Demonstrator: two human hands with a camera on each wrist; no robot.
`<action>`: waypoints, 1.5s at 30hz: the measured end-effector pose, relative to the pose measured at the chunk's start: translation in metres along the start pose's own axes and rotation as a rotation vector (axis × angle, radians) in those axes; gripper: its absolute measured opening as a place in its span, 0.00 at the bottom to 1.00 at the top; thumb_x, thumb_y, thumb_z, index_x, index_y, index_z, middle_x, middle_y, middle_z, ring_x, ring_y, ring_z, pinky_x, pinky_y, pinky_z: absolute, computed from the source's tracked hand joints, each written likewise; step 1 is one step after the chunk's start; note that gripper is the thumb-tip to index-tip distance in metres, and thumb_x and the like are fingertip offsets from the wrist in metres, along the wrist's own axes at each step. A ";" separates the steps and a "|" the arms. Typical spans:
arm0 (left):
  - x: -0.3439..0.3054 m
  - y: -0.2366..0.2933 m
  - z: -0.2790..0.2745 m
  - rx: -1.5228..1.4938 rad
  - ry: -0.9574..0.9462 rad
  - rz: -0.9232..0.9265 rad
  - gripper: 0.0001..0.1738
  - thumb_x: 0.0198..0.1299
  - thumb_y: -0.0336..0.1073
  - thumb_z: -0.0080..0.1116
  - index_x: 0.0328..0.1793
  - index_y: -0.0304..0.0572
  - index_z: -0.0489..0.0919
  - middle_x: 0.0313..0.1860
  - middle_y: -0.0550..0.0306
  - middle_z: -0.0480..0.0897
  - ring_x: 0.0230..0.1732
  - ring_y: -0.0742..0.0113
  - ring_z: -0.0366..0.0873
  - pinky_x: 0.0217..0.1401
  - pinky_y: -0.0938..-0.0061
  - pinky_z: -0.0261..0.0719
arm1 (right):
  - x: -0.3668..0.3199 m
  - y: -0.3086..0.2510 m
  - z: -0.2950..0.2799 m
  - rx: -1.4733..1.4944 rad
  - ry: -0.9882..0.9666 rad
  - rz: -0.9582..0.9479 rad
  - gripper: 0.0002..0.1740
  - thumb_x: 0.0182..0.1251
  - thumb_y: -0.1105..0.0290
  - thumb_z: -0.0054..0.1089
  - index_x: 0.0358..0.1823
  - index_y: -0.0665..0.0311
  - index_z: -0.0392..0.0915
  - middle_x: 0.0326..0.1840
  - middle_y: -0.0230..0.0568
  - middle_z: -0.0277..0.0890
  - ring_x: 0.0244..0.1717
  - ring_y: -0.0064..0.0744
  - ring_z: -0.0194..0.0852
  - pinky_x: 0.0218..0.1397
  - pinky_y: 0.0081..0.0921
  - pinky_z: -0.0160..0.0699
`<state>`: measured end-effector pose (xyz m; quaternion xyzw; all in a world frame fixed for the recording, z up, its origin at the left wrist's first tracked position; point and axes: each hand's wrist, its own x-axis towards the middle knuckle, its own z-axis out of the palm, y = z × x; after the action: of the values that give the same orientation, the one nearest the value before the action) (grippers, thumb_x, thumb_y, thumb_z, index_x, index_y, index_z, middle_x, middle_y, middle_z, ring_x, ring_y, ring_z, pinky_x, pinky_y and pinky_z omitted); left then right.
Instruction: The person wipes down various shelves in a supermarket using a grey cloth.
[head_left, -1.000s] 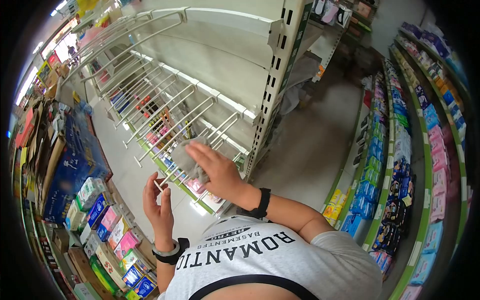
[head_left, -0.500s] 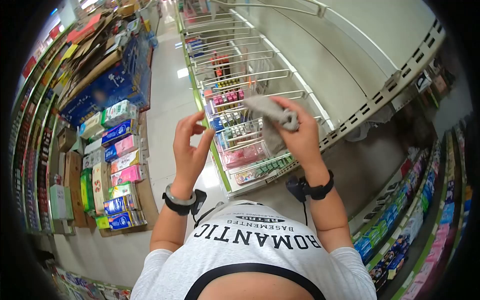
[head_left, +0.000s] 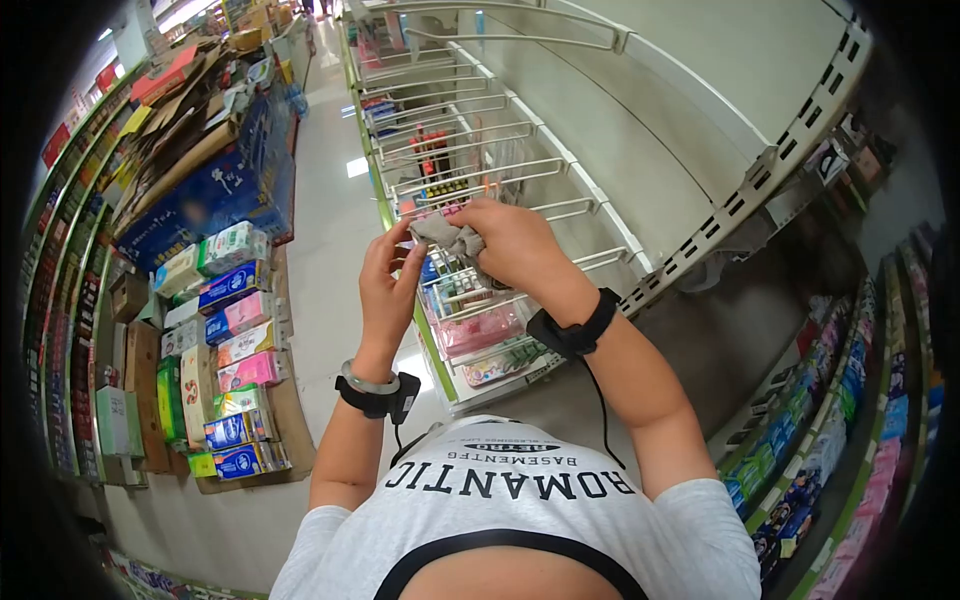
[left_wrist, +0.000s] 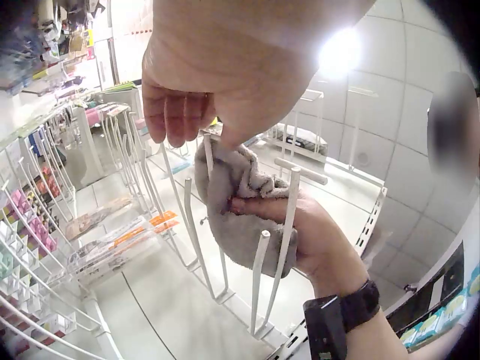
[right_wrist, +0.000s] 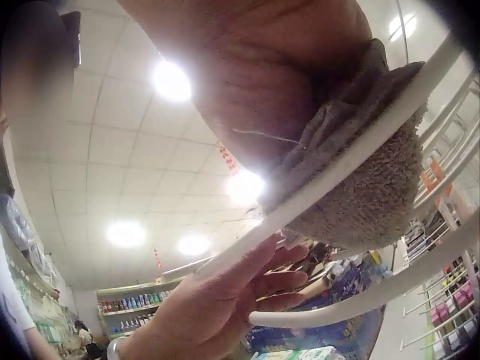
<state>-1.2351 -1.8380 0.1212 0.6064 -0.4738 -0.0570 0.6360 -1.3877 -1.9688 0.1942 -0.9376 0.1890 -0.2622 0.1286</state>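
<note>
My right hand (head_left: 525,250) grips a grey fuzzy cloth (head_left: 440,233), bunched around a white metal display hook (right_wrist: 360,146) of the rack. In the left wrist view the cloth (left_wrist: 225,206) folds over the hook, with the right thumb pressed into it. My left hand (head_left: 383,290) is at the hook's front end, thumb and fingers pinching its tip beside the cloth. Both wrists wear black straps with small devices.
Rows of white hooks (head_left: 540,170) stick out from the pale rack panel (head_left: 660,120). Small packaged goods (head_left: 480,325) lie on the shelf below. Tissue packs (head_left: 240,335) and a blue carton stack (head_left: 215,205) stand left across the aisle; stocked shelves (head_left: 800,450) run along the right.
The view has swung toward the rack's length. The right hand lifted the cloth off the hooks, then brought it left to a hook beside the left hand, which pinches the tip again.
</note>
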 end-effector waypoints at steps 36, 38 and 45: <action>0.041 -0.033 -0.005 0.263 -0.115 0.095 0.49 0.65 0.51 0.68 0.81 0.26 0.59 0.81 0.31 0.60 0.83 0.42 0.56 0.84 0.57 0.53 | 0.108 0.010 0.022 -0.162 -0.047 -0.072 0.12 0.54 0.73 0.60 0.40 0.60 0.85 0.43 0.52 0.86 0.47 0.57 0.84 0.49 0.51 0.82; 0.040 -0.036 -0.006 0.253 -0.113 0.121 0.49 0.65 0.52 0.69 0.80 0.26 0.60 0.81 0.30 0.61 0.83 0.41 0.56 0.84 0.57 0.53 | 0.118 0.008 0.031 -0.174 -0.033 -0.144 0.12 0.53 0.73 0.60 0.40 0.61 0.85 0.39 0.53 0.86 0.45 0.59 0.85 0.49 0.52 0.82; 0.039 -0.028 -0.012 0.217 -0.172 0.039 0.50 0.65 0.55 0.66 0.81 0.24 0.59 0.82 0.29 0.58 0.84 0.40 0.53 0.85 0.56 0.51 | 0.119 0.014 0.031 -0.255 -0.250 -0.066 0.17 0.53 0.73 0.60 0.46 0.59 0.88 0.45 0.52 0.86 0.49 0.56 0.85 0.52 0.49 0.83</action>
<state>-1.1923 -1.8618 0.1209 0.6551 -0.5415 -0.0449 0.5249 -1.2808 -2.0275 0.2168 -0.9773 0.1723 -0.1214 0.0226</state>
